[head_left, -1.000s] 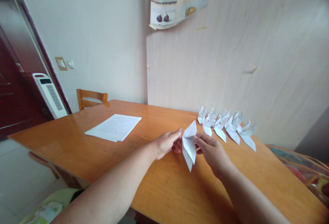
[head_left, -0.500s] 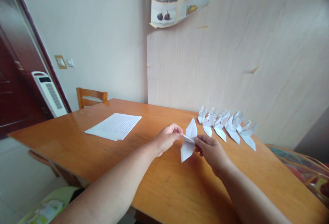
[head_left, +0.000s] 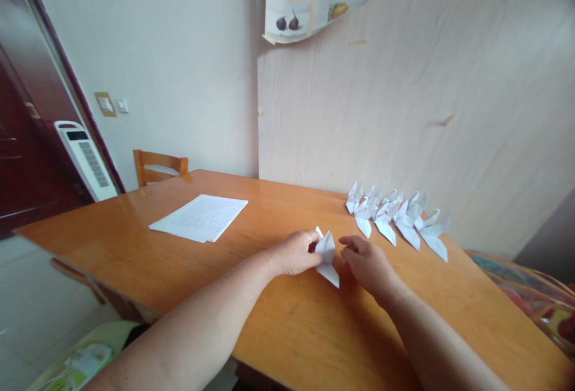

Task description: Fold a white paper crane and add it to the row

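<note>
A folded white paper piece (head_left: 327, 257) lies low on the orange wooden table (head_left: 278, 331) between my hands. My left hand (head_left: 294, 252) pinches its left side with closed fingers. My right hand (head_left: 366, 262) rests just right of it, fingers curled, fingertips near the paper's edge; whether they touch it I cannot tell. Behind the hands, several finished white paper cranes (head_left: 398, 217) stand in a row along the wall side of the table.
A stack of printed white sheets (head_left: 200, 217) lies on the table at the left. A wooden chair (head_left: 159, 164) stands at the far end, a white heater (head_left: 85, 160) beside a dark door. A patterned cushion (head_left: 534, 301) sits at the right.
The paper piece was held up between both hands and has come down to the table, folded smaller. My right hand has let go and moved slightly right.
</note>
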### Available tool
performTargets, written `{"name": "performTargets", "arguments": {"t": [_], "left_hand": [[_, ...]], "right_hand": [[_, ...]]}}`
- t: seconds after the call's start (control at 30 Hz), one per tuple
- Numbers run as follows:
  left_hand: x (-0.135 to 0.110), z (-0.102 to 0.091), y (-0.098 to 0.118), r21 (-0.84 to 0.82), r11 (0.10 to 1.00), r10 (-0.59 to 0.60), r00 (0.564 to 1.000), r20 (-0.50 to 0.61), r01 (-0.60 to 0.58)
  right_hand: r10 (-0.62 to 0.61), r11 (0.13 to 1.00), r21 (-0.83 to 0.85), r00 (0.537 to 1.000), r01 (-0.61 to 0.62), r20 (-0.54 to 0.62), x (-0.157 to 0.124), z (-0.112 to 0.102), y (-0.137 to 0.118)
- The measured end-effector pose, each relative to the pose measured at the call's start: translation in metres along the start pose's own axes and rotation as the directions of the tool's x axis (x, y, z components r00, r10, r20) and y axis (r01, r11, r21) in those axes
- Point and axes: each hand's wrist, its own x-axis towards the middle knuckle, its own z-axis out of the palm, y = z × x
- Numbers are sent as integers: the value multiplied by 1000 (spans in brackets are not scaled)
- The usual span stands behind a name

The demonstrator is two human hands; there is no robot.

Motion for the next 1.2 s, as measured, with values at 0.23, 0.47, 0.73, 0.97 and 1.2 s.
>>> {"name": "performTargets", "arguments": {"t": [0.23, 0.47, 0.73, 0.97, 1.2], "left_hand": [[-2, -5, -1, 231, 972, 31, 997, 64, -45], [-2, -5, 0, 317, 947, 30, 997, 65, -49], [-3, -7, 0, 282, 958, 24, 996, 89, -48], [0, -7, -4, 86, 996, 7, 996, 93, -15], [-1, -12, 5, -29, 1000, -9, 999, -45, 8]], "right_hand": [[-20, 999, -29, 999, 21, 42, -4, -1, -5], [8, 1000, -16, 991, -6, 135, -10, -2, -12], [-24, 1000, -13, 974, 28, 223, -11, -2, -10], [-17, 999, 41, 971, 8, 236, -10, -3, -9], [5, 999, 51, 977, -16, 215, -13, -6, -14]]}}
